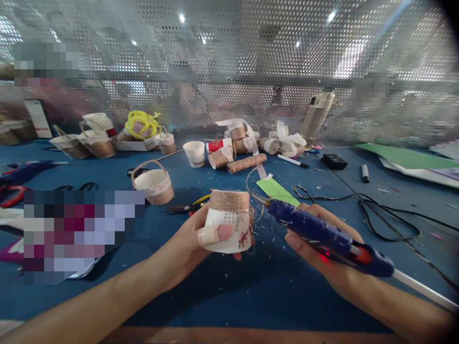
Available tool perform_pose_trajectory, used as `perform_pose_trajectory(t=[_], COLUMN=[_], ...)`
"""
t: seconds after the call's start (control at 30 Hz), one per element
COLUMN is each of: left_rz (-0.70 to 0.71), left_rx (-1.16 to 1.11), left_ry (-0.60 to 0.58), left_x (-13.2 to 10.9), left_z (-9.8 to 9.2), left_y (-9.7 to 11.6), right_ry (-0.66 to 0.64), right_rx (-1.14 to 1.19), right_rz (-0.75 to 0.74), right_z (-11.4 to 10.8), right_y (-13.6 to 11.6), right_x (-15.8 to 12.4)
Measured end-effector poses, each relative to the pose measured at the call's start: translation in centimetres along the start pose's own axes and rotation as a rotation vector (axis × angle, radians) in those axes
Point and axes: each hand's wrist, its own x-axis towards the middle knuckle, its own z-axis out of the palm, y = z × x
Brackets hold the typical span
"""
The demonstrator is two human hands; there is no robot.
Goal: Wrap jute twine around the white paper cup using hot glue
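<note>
My left hand [201, 234] grips a white paper cup [229, 224], held bottom up or tilted; I cannot tell which. Brown twine [229, 198] is wound around the cup's upper part, and a loose strand hangs at its right side. A pale bandage or tape wraps my left thumb. In my right hand [322, 239] is a blue hot glue gun [322, 229], with a white glue stick [423, 289] sticking out of its back. The nozzle points left at the twine and stays a little apart from the cup.
Behind the cup lie scissors [182, 209], a small twine basket [154, 186], a green paper strip [276, 191] and a roll of twine [247, 163]. A black cable [380, 234] loops at right. A perforated metal screen [229, 57] closes off the back.
</note>
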Motion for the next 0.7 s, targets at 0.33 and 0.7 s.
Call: perform_pose_trajectory(t=[0.33,0.7], left_rz=[0.041,0.094], left_rx=[-0.003,0.053], left_ry=[-0.021,-0.014], left_x=[-0.5,-0.9], left_z=[-0.3,-0.7], left_y=[0.3,-0.2], right_ry=[-0.106,-0.145], right_rx=[0.120,-0.015], right_rz=[-0.032,-0.041], right_z=[-0.2,-0.9], right_y=[1.0,0.9], right_x=[-1.0,-1.3])
